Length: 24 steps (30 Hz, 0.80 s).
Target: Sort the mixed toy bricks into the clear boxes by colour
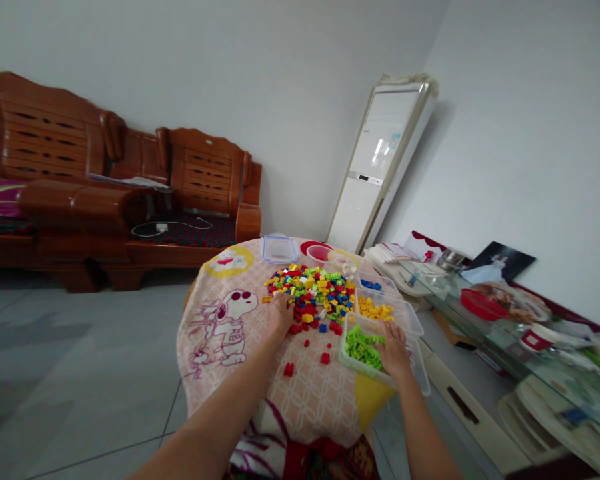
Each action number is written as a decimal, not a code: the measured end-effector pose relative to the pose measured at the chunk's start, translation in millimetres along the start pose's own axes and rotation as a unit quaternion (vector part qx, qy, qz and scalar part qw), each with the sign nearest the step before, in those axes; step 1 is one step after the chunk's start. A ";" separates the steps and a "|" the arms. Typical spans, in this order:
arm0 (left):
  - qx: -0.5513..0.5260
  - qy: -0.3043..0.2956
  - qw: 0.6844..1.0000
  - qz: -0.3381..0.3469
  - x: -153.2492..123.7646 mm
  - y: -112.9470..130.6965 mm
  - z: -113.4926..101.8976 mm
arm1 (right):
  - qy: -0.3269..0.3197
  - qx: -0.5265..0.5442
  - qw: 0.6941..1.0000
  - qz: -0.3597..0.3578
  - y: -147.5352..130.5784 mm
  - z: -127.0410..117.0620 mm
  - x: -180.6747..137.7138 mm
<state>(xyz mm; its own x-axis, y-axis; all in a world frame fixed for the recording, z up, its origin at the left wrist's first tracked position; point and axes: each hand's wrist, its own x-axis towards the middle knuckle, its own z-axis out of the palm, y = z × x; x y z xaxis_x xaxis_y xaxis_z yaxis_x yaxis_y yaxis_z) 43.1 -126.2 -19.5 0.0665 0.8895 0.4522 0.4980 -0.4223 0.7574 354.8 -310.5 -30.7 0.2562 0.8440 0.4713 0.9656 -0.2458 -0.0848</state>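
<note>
Fingers (284, 305) of the left hand (279, 313) curl down onto the near left edge of the brick pile (313, 290), their tips among red pieces; whether they pinch one I cannot tell. Fingers (386, 333) of the right hand (394, 352) lie loosely stretched, pointing away from the person, to the near right of the pile. Whether they grip anything is hidden too.

Far behind the pile and to its left stands a wooden sofa (80, 187). Behind the pile to the right, a tall white air conditioner (380, 160) stands by the wall. The pile itself sits on a round table (215, 373) under a cartoon-printed cloth, toward the far right of its top.

Just right of the pile lies a clear tray (414, 319), its long axis running away from the person and slanting slightly left at the far end. Its compartments follow that axis: green bricks (361, 347) nearest, under the right hand, then yellow bricks (375, 310), then blue bricks (370, 285).

Just beyond the pile lie a clear lid (279, 249) and a red bowl (319, 252). Nearer than the pile, loose red bricks (289, 369) lie scattered on the cloth
</note>
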 end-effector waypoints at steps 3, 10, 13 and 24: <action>-0.007 0.024 1.000 0.003 -1.1 3.5 -3.5 | -0.005 0.001 1.000 0.006 0.3 0.6 -0.1; -0.070 0.003 0.998 -0.006 -14.9 43.0 5.4 | -0.001 0.008 1.000 -0.001 0.6 0.9 0.6; -0.106 -0.072 0.992 0.010 -20.8 70.6 23.5 | -0.004 0.010 1.000 0.013 -1.9 -1.4 0.6; -0.283 -0.225 0.929 0.076 4.4 143.9 107.4 | -0.002 0.002 1.000 0.025 -2.5 -0.5 1.1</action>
<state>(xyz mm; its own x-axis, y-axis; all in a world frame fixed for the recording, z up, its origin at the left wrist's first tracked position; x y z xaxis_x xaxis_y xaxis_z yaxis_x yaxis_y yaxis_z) 207.9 -164.3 40.9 0.5165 0.7418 0.4277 -0.0735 -0.4592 0.8853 352.7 -309.1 -29.6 0.3039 0.8329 0.4625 0.9519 -0.2852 -0.1120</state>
